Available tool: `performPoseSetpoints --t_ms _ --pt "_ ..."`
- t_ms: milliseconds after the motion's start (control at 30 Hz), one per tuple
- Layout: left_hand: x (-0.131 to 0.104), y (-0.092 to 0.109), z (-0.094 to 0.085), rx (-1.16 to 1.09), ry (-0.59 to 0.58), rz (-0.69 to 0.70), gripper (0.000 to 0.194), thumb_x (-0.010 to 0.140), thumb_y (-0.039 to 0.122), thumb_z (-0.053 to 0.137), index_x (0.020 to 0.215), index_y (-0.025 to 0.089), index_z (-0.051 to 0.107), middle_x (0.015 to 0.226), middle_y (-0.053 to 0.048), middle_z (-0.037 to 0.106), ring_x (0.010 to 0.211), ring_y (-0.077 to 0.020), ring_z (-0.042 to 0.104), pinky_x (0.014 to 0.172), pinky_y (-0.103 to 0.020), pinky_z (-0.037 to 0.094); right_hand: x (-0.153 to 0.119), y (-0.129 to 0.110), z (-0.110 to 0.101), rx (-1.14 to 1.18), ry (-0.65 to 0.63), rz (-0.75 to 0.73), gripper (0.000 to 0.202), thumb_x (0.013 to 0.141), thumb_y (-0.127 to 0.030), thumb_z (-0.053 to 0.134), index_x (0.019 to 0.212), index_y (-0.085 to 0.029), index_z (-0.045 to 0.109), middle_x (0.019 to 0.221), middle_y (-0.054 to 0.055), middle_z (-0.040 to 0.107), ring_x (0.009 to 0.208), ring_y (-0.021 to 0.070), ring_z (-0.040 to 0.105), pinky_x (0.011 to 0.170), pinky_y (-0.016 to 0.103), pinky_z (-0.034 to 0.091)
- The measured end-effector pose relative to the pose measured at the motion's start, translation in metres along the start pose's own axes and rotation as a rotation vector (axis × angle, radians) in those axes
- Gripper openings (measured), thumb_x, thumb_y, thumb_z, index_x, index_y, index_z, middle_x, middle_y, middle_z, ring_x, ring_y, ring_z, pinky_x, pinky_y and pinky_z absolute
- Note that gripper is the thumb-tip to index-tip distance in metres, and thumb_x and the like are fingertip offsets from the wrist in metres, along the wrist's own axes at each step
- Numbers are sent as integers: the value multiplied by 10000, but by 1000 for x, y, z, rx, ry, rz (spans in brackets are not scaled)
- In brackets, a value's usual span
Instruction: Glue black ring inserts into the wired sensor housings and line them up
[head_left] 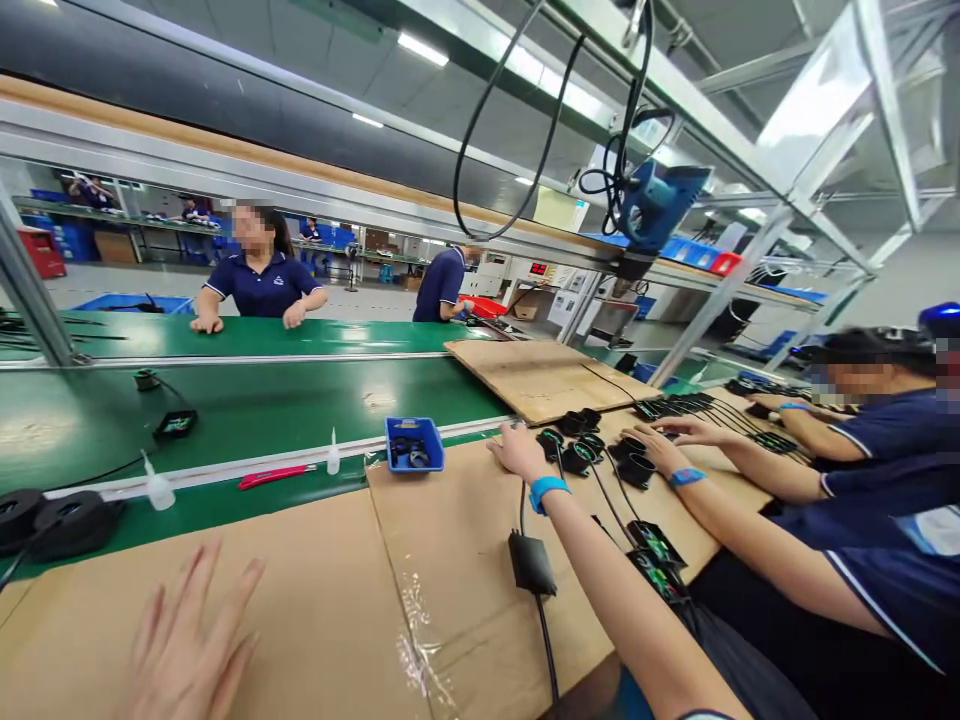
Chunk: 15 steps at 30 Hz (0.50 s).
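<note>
My left hand [196, 632] hovers low on the left over the brown cardboard sheet [300, 590], fingers spread and holding nothing. My right hand [523, 452], with a blue wristband, reaches forward to the cardboard's far edge. Its fingers are curled; whatever is between them is mostly hidden. Just beside it lie round black housings [581, 455] with green circuit boards inside and cables attached. A black cable runs from under my right hand to a black rectangular box [532, 563] lying nearer me.
A blue bin [415, 446] of small black parts stands ahead, beside a red box cutter [277, 476] and dropper bottles [158, 484]. Co-workers' arms [750, 520] reach in from the right. Overhead, a blue power tool [660, 205] hangs from the metal frame.
</note>
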<state>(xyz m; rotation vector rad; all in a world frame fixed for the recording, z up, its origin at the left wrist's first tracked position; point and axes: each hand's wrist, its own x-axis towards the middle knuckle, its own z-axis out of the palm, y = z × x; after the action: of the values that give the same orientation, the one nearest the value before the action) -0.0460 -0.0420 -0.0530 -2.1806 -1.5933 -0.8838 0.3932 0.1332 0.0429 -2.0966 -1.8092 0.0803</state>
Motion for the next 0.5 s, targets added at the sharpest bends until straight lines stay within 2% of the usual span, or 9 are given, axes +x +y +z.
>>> performPoseSetpoints --t_ms 67,133,200,267,333,400,433,500 --pt "10 22 14 -49 -28 51 780 948 132 435 1562 463 86 1678 -65 117 1458 -412 334 1073 -686 394 11 28 -1 -11 20 84 288 931 -369 642 1121 -154 623 1137 76 640 1002 200 637 876 405 550" --pt "14 40 26 -133 -78 76 730 955 116 424 1568 413 163 1644 -123 241 1446 -390 370 1075 -640 425 15 46 3 6 23 107 281 934 -387 638 1088 -153 628 1073 61 651 935 180 645 825 371 557" --pt "16 54 34 -265 -157 51 639 967 135 412 1544 377 281 1605 -124 334 1440 -348 397 1088 -576 448 14 56 5 36 24 97 277 937 -395 630 1060 -147 628 1025 51 654 887 167 644 797 358 558" --pt "22 66 39 -474 -294 -25 541 979 198 423 1494 361 388 1571 -105 402 1425 -314 427 1105 -538 447 7 58 3 78 29 52 280 928 -386 637 1061 -141 624 1014 53 656 882 170 643 803 368 553" --pt "38 80 38 -756 -466 -154 492 978 304 474 1467 342 431 1532 -109 459 1391 -304 474 1110 -523 447 -5 51 -1 141 25 -46 316 901 -372 651 1107 -135 614 1022 76 665 904 196 649 813 385 548" --pt "64 100 35 -1079 -598 -353 581 942 433 558 1485 290 406 1508 -153 473 1353 -311 511 1081 -493 483 -22 29 -4 226 -5 -196 387 870 -367 656 1184 -149 591 1073 105 676 959 233 654 827 395 547" --pt "79 110 33 -1229 -611 -465 688 901 488 618 1504 264 374 1516 -179 449 1358 -317 503 1069 -471 494 -31 13 -3 271 -34 -282 421 858 -364 657 1221 -168 577 1117 112 674 997 247 653 839 396 548" --pt "109 128 31 -1459 -562 -645 893 800 540 735 1532 259 306 1548 -203 377 1323 -311 531 1039 -430 510 -51 -29 2 352 -108 -455 453 841 -348 671 1263 -228 561 1206 93 655 1080 249 638 891 387 546"
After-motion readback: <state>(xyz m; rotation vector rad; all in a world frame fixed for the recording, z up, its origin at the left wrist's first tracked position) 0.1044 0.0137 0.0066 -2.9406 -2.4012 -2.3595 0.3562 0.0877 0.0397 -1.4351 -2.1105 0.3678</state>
